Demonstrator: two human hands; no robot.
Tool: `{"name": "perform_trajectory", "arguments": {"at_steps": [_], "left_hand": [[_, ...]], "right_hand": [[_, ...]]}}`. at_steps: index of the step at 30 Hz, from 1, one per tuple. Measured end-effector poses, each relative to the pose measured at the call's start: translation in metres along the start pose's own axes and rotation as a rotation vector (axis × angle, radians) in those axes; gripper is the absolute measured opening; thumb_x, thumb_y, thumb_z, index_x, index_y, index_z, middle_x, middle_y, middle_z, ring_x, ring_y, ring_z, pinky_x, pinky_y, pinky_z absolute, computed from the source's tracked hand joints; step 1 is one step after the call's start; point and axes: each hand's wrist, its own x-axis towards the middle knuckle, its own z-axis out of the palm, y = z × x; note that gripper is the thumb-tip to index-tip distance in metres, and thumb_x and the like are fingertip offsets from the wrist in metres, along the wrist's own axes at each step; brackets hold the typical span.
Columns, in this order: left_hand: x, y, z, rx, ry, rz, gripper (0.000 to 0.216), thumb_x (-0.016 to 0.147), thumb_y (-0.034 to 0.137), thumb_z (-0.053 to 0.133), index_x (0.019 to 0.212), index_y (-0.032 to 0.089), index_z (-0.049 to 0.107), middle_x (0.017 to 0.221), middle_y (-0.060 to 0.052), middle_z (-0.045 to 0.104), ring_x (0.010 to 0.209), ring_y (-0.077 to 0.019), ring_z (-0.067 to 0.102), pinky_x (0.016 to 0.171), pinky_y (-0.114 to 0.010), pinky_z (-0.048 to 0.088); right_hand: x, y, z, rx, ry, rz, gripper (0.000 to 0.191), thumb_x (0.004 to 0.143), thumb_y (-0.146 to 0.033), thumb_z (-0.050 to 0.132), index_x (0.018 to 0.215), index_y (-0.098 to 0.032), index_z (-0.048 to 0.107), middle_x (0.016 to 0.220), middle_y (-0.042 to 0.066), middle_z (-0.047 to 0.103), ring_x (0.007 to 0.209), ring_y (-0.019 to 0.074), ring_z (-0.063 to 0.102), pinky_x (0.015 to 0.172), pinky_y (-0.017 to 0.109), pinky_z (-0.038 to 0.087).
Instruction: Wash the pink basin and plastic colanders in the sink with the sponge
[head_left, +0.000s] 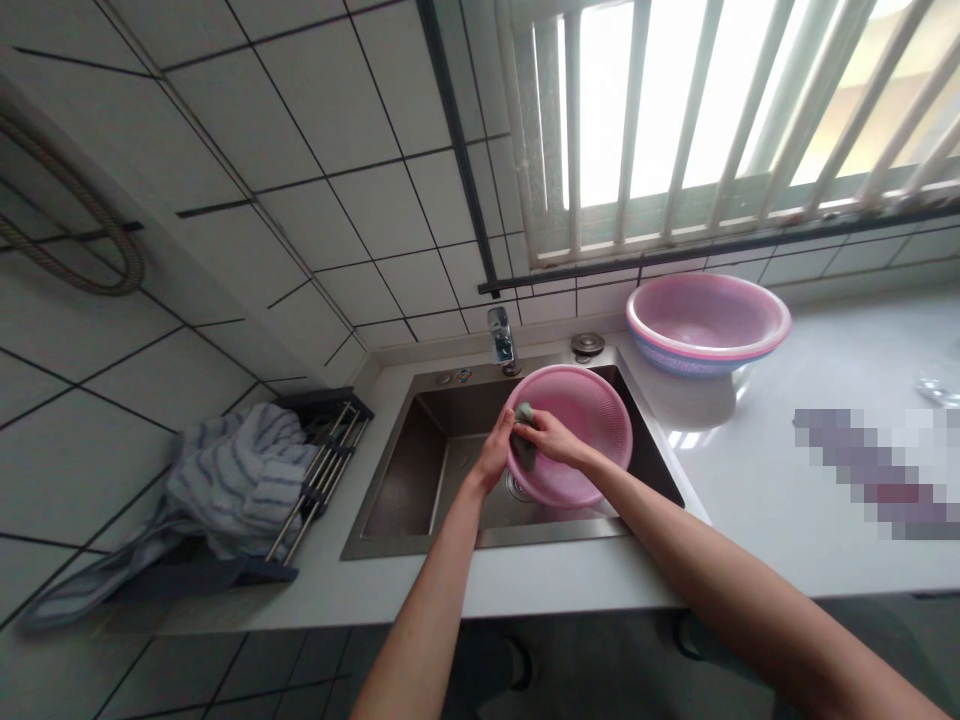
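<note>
A pink basin point(709, 322) with a bluish underside stands on the white countertop point(750, 470) right of the steel sink point(420, 470), below the barred window point(720, 110). A chrome faucet point(502, 340) rises behind the sink against the white tiled wall point(300, 150). At the left, a striped towel point(225, 480) lies draped over a metal roll-up rack point(319, 470).

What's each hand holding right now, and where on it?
Left hand grips the pink colander by its near-left rim. Right hand presses a grey-green cloth against that rim.
</note>
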Motion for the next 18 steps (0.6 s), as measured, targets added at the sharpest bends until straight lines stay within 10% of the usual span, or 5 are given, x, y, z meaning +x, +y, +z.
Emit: {"name": "perform_trajectory", "arguments": {"at_steps": [4,10,15,18], "left_hand": [[-0.003,0.003,0.005,0.013,-0.06,0.039,0.063,0.095,0.064,0.063,0.146,0.026,0.064,0.161,-0.006,0.053,0.158,-0.0301,0.036,0.134,-0.046,0.021],[0.003,-0.002,-0.001,0.0,-0.02,-0.004,0.066,0.095,0.066,0.062,0.144,0.023,0.065,0.158,-0.009,0.056,0.155,-0.0302,0.042,0.132,-0.047,0.024],[0.003,-0.002,0.001,0.008,-0.056,0.032,0.062,0.096,0.064,0.063,0.145,0.026,0.065,0.163,-0.005,0.05,0.158,-0.0281,0.036,0.133,-0.044,0.021],[0.001,0.001,0.003,-0.006,-0.05,0.001,0.061,0.096,0.064,0.063,0.143,0.025,0.067,0.161,-0.006,0.053,0.157,-0.0296,0.038,0.133,-0.046,0.023]], "right_hand": [[0.002,-0.003,-0.008,0.028,0.286,-0.018,0.037,0.087,-0.056,0.065,0.092,-0.019,0.061,0.09,0.003,0.064,0.078,0.0177,0.054,0.072,0.028,0.047],[-0.002,-0.008,-0.002,-0.043,0.005,-0.04,0.034,0.089,-0.054,0.064,0.085,-0.02,0.061,0.081,0.002,0.062,0.073,0.0171,0.052,0.068,0.027,0.046],[0.003,-0.01,-0.008,-0.011,0.278,-0.053,0.035,0.088,-0.055,0.063,0.087,-0.02,0.06,0.083,0.003,0.062,0.075,0.0181,0.052,0.068,0.028,0.046],[-0.001,-0.011,-0.005,-0.008,0.153,-0.046,0.036,0.089,-0.056,0.063,0.087,-0.02,0.06,0.081,0.002,0.061,0.073,0.0177,0.052,0.068,0.028,0.046]]}}
